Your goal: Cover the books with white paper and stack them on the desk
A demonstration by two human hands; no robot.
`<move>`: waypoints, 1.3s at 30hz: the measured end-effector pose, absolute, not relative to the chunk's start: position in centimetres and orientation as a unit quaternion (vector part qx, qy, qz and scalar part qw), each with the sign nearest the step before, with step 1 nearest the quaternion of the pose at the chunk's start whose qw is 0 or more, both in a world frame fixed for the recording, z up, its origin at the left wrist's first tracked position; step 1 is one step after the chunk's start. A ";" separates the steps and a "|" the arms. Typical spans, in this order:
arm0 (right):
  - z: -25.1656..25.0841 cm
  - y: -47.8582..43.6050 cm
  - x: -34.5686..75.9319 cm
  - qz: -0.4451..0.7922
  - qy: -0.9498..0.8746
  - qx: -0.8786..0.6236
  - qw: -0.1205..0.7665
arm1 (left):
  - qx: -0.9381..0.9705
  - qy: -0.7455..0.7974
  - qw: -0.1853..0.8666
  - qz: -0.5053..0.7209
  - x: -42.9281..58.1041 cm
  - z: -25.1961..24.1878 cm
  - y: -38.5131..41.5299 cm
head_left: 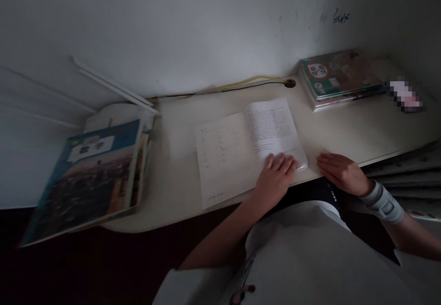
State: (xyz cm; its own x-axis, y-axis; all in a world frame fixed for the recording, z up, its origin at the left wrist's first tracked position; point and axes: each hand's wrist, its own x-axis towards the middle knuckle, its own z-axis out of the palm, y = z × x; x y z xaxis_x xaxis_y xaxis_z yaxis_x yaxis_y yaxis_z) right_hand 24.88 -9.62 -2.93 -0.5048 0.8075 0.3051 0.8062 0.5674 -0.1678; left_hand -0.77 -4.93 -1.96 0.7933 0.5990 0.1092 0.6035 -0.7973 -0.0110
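Observation:
An open book [225, 151] lies on the white desk [179, 208], with a table of sparse print on its left page and dense text on the right one. Across the lower part of the right page rests my left hand [276, 178], flat, with its fingers stretched out and covering some of the paper. My right hand [342, 172] lies on the desk's front edge, just right of the book and apart from it. Its fingers are extended side by side, and nothing shows in it. A grey band [384, 202] wraps the right wrist.
Textbooks [93, 176] are piled at the left end of the desk, overhanging its front. Another stack of books [339, 77] stands at the back right, beside a pixelated object [404, 94]. A yellow cable [255, 80] runs along the wall to a hole [290, 83].

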 end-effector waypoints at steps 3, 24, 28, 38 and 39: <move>-2.9 -9.0 24.4 -0.004 -0.859 -0.472 0.196 | -0.938 -0.346 0.001 -0.020 -1.3 -1.4 -4.8; -3.8 2.5 23.8 0.081 -0.844 -0.522 0.095 | -0.836 -0.542 -0.073 -0.030 -3.3 -3.9 1.2; -2.6 2.9 24.0 0.068 -0.839 -0.524 0.130 | -0.835 -0.546 -0.074 0.001 -2.5 -3.1 0.6; -1.1 3.0 15.2 0.019 -0.923 -0.380 0.058 | -0.839 -0.539 -0.074 0.007 -3.3 -3.3 0.5; -1.2 2.9 14.9 0.017 -0.926 -0.375 0.051 | -0.839 -0.540 -0.068 0.005 -3.3 -3.5 0.5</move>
State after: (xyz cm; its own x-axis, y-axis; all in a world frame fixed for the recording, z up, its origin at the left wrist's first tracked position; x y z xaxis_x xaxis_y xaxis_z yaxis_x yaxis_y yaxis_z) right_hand 14.94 2.94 -1.21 -0.7142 0.6951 0.0824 0.6916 0.7189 -0.0699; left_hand -3.29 0.46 -3.49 0.4163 0.9055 -0.0822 0.9070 -0.4072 0.1074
